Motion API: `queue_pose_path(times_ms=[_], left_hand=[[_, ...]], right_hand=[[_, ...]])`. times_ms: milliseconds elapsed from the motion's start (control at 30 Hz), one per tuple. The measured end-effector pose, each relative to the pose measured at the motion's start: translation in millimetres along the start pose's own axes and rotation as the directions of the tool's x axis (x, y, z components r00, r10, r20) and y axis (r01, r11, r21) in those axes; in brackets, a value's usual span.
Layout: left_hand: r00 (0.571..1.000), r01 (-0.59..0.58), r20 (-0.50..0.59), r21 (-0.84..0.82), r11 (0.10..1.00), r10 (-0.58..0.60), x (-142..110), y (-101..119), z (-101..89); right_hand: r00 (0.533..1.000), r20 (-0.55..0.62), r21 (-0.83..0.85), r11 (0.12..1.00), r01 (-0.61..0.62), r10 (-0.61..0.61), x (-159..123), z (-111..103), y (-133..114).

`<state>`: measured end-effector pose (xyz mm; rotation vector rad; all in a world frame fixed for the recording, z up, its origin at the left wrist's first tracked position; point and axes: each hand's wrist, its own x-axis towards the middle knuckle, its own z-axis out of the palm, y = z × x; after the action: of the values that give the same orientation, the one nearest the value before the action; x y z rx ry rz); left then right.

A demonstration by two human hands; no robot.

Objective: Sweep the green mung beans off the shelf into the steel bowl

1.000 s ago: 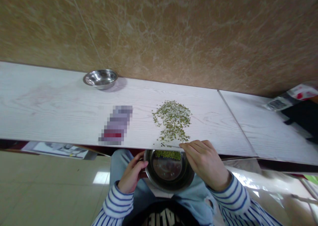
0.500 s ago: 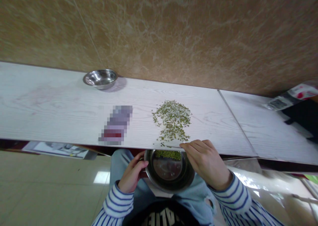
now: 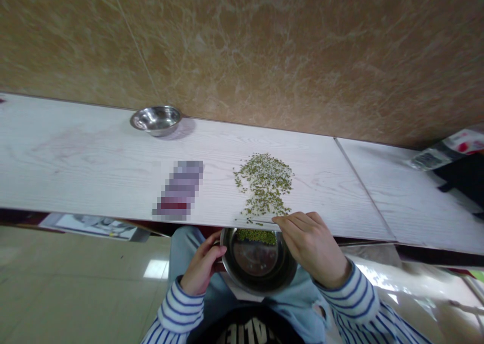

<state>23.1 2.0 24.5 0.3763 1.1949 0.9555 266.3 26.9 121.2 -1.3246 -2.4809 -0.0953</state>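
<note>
A steel bowl [image 3: 257,278] rests on my lap just under the front edge of the white wooden table [image 3: 94,167]; green beans [image 3: 257,236] lie along its far inner side. My left hand [image 3: 202,266] grips the bowl's left rim, fingers curled round it. My right hand [image 3: 312,246] lies over the bowl's right rim at the table edge, fingers held together and bent, fingertips touching the nearest beans of a scattered green bean pile [image 3: 264,183] on the table.
A second steel bowl [image 3: 156,120] stands at the back of the table against the brown marbled wall. A blurred-out flat object [image 3: 179,190] lies left of the beans. Bags [image 3: 446,155] sit at the far right. Tiled floor lies below.
Almost nothing has moved; the view shifted slightly to the right and my right hand's fingertips crept a little further onto the table edge.
</note>
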Motion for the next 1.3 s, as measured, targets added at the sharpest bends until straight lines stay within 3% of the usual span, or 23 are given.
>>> queue_pose_path(times_ms=[1300], left_hand=[[0.998, -0.037, -0.053, 0.015, 0.999, 0.038, -9.6, 5.0, -1.8]], right_hand=[[1.0, 0.021, -0.02, 1.0, 0.024, -0.023, 12.1, 2.8, -4.9]])
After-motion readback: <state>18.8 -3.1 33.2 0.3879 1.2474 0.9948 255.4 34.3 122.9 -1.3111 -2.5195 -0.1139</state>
